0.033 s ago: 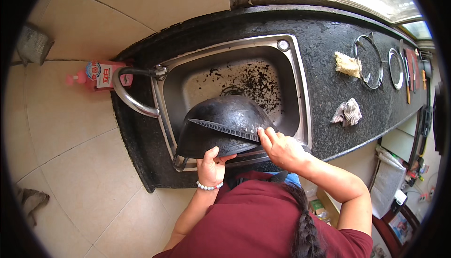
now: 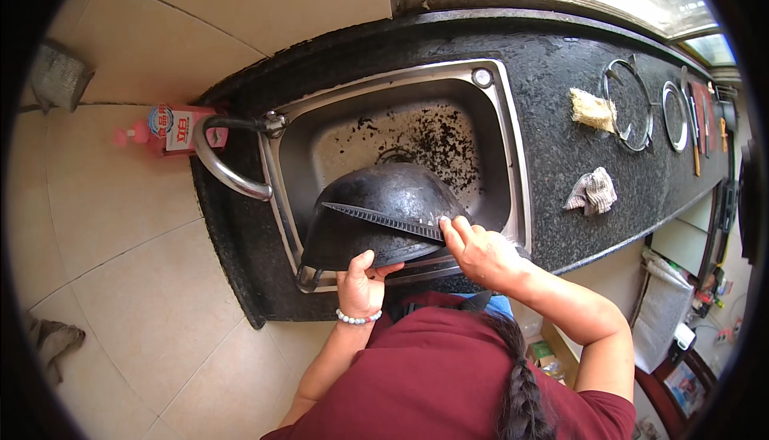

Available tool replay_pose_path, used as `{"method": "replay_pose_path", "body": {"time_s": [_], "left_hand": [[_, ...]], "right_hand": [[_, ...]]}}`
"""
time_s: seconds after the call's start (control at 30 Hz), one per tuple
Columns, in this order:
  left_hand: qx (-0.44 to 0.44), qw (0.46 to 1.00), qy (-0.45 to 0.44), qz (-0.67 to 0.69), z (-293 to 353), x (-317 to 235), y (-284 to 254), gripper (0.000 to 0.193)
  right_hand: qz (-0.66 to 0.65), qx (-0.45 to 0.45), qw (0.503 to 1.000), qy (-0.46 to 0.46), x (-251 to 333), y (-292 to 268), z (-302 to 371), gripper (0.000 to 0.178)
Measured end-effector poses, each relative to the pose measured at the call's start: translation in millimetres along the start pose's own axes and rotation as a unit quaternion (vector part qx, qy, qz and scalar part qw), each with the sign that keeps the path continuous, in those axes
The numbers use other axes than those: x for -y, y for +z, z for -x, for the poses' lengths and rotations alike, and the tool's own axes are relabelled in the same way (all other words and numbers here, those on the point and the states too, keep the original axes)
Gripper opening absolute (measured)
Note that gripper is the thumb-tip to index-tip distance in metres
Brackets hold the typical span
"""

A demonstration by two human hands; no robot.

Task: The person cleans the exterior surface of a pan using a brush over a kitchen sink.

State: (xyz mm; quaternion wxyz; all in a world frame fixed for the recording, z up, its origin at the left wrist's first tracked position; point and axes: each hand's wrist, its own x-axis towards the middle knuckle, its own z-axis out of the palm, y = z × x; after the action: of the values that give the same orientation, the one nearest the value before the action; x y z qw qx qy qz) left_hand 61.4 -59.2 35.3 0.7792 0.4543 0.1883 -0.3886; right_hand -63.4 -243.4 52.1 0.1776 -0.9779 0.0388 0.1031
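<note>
A blackened wok [image 2: 392,184] is tipped on its side over the near part of the sink [image 2: 513,160], its rounded underside turned up. My left hand [image 2: 360,288] is closed on the wok's near rim, thumb on the outer side. In my right hand [image 2: 479,254] is a long black knife [image 2: 384,220] with a row of slots or dimples along its tapering blade. Its blade lies flat across the wok's outer surface, tip pointing left. Dark flakes [image 2: 452,148] are scattered over the sink bottom. One loop handle of the wok [image 2: 307,277] shows at its left end.
A curved metal faucet [image 2: 232,188] arches at the sink's left, beside a pink detergent bottle [image 2: 178,129]. On the black counter to the right lie a loofah scrubber [image 2: 591,110], a crumpled cloth [image 2: 593,192], a metal ring stand [image 2: 650,120], a round lid [image 2: 674,120] and several knives.
</note>
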Motion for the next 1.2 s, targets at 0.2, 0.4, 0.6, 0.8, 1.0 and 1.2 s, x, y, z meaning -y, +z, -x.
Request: {"method": "replay_pose_path", "body": {"time_s": [0.2,0.4,0.6,0.8,1.0,1.2], "left_hand": [[-0.006,1.000,-0.002,-0.002,0.2,4.0,-13.2,0.026],[-0.016,1.000,-0.017,0.016,-3.1,-2.0,-22.5,0.029],[-0.021,1.000,-0.010,0.005,-2.2,-1.6,-21.0,0.026],[-0.014,1.000,-0.010,-0.003,-2.8,-2.7,-18.0,0.026],[-0.020,1.000,-0.007,-0.005,-2.5,-2.3,-18.9,0.028],[-0.017,1.000,-0.010,0.005,-1.2,-3.9,-16.3,0.028]], "right_hand": [[-0.119,0.123,0.972,0.163,-47.0,15.6,18.7,0.042],[-0.290,-0.034,0.950,0.107,-36.6,-3.9,27.5,0.058],[-0.133,0.087,0.985,0.060,-18.7,-17.1,25.1,0.052],[-0.205,-0.013,0.966,0.160,-14.1,-5.7,32.3,0.025],[-0.144,0.001,0.973,0.181,-19.3,-0.1,36.1,0.030],[-0.134,-0.024,0.980,0.144,-20.3,10.5,44.0,0.030]]}}
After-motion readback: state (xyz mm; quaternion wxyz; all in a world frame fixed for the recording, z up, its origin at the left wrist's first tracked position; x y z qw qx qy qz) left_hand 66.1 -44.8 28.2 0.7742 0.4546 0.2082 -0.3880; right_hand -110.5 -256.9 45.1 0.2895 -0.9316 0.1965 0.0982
